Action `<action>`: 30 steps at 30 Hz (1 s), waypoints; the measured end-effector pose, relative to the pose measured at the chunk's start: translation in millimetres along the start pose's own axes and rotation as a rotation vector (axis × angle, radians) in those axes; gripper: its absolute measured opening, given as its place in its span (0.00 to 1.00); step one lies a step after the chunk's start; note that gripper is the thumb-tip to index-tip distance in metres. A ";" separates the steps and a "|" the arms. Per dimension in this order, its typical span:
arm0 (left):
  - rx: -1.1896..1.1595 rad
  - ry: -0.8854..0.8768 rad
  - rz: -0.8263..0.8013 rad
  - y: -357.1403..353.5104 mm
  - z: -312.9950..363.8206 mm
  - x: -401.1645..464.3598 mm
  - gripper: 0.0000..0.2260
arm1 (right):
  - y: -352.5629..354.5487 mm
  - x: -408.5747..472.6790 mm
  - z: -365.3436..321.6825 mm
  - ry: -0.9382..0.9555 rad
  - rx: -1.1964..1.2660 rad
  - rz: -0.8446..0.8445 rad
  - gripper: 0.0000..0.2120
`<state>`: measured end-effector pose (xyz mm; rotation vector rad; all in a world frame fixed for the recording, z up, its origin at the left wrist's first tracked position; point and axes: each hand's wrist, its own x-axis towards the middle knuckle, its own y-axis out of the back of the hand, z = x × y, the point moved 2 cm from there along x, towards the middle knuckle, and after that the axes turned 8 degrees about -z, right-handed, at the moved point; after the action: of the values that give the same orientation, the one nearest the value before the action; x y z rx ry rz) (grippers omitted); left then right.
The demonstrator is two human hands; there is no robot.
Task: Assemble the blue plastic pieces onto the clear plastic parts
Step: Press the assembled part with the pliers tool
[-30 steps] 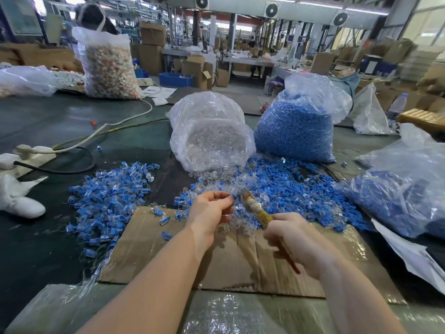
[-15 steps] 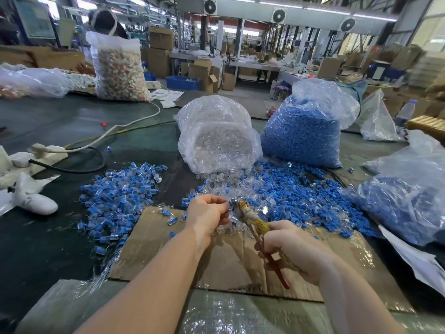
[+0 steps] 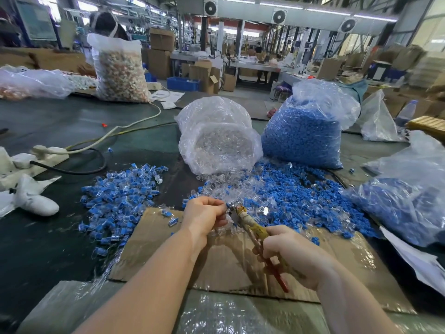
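Note:
My left hand has its fingers curled and pinches a small piece at the jaws of a pair of pliers; the piece is mostly hidden by my fingers. My right hand grips the pliers' red and yellow handles. Both hands hover over a cardboard sheet. Loose blue pieces mixed with clear parts lie just beyond my hands. A pile of assembled blue-and-clear parts sits to the left.
A bag of clear parts and a bag of blue pieces stand behind the loose pile. Another bag with blue pieces lies at right. A white power strip with cables and white cloth lie left.
The pliers' handles have come into clearer view as my right hand drew slightly back and down. My left hand stays at the jaws. The camera has tilted a little.

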<state>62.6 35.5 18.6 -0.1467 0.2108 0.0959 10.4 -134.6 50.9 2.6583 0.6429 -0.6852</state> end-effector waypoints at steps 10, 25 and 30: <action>-0.049 0.060 -0.036 -2.5 2.3 -2.2 0.05 | -1.5 -0.1 3.2 0.014 0.004 -0.032 0.14; -0.076 0.064 0.007 -9.0 -6.0 -4.5 0.06 | -5.3 1.5 -0.2 0.081 -0.184 0.072 0.08; -0.023 -0.016 0.066 -7.3 -4.9 -4.9 0.04 | -10.9 4.6 8.3 0.084 0.173 0.095 0.11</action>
<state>57.7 27.1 15.8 -0.1621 0.1991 0.1648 5.5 -127.1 39.6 2.8693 0.4946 -0.6315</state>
